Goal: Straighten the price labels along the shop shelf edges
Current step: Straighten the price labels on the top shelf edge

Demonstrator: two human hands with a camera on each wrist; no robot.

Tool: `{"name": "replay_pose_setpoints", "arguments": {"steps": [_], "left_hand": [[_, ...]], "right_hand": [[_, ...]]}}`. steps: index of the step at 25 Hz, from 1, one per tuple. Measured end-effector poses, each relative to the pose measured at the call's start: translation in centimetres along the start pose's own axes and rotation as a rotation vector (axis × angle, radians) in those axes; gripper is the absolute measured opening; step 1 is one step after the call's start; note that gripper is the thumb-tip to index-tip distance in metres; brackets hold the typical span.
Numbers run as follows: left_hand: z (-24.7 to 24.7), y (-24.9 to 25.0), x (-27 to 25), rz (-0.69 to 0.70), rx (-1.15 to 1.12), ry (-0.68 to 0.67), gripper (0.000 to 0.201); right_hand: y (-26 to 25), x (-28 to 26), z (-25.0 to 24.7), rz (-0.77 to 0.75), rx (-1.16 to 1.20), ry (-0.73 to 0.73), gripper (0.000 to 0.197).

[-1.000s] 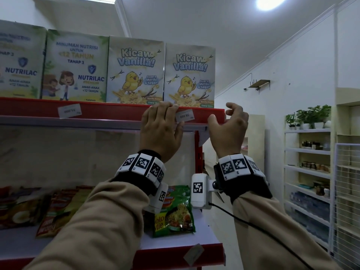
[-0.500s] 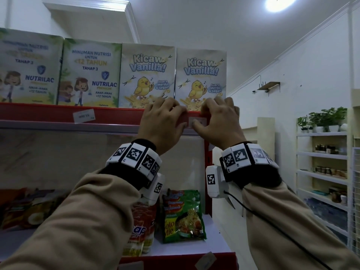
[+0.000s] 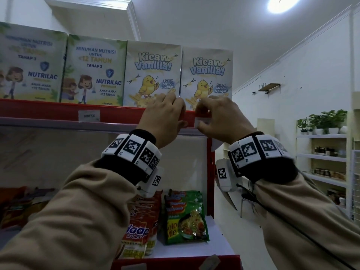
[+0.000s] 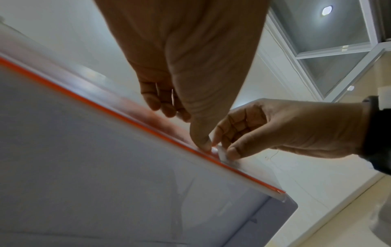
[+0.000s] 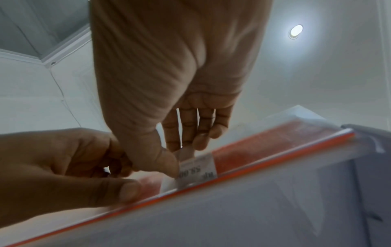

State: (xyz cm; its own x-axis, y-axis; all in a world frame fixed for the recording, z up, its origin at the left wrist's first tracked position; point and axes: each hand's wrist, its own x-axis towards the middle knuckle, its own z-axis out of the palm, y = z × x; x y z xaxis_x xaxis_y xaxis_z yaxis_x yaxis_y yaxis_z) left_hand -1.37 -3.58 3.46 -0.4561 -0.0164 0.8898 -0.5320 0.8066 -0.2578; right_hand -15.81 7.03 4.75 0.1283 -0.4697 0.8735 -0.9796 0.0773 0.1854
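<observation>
The white price label sits on the red front edge of the top shelf, near its right end. The right hand pinches it between thumb and fingers. The left hand, fingers curled, presses the edge just beside it, thumb tip at the strip. A second label sits further left, below the Nutrilac boxes.

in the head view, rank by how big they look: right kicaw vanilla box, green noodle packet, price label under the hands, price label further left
1. right Kicaw Vanilla box
2. green noodle packet
3. left price label

The price label under the hands is mostly covered by the right hand, so its size is unsure.
</observation>
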Motion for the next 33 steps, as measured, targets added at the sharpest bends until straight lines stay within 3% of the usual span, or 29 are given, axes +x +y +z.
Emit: {"name": "replay_pose_setpoints", "arguments": {"steps": [5,12,14,19,23,27,30,33], "left_hand": [[-0.7,-0.7,-0.2,0.000,-0.002,0.012,0.041],[-0.3,-0.7,-0.8,-0.023,-0.046,0.097,0.039],[-0.1,-1.0,-0.9,-0.026,-0.099,0.109,0.036],[0.1,-1.7,-0.9,-0.089,-0.352,0.169,0.029],[-0.2,-1.8,-0.8,-0.102,-0.469,0.194,0.034],[-0.1,-2.1,-0.9,-0.096,-0.463,0.205,0.017],[-0.3,-2.3,-1.0,-0.061,-0.397,0.183,0.018],[-0.9,-2.5,-1.1,-0.030,-0.253,0.147,0.020]], "right_hand": [[-1.0,0.2,-0.1,0.048,-0.067,-0.079,0.020],[-1.3,0.7,-0.8,0.127,0.010,-0.127,0.004],[-1.1,1.1,-1.3,0.180,0.149,-0.102,0.003],[-1.5,1.1,-1.5,0.270,0.593,0.194,0.016],[-3.3,0.8,0.4,0.329,0.799,0.125,0.025],[-4.2,0.8,1.1,0.257,0.673,0.159,0.014],[-4.0,1.1,0.6,0.186,0.460,0.146,0.012],[-3.5,1.6,0.3,0.184,0.426,0.199,0.013]]}}
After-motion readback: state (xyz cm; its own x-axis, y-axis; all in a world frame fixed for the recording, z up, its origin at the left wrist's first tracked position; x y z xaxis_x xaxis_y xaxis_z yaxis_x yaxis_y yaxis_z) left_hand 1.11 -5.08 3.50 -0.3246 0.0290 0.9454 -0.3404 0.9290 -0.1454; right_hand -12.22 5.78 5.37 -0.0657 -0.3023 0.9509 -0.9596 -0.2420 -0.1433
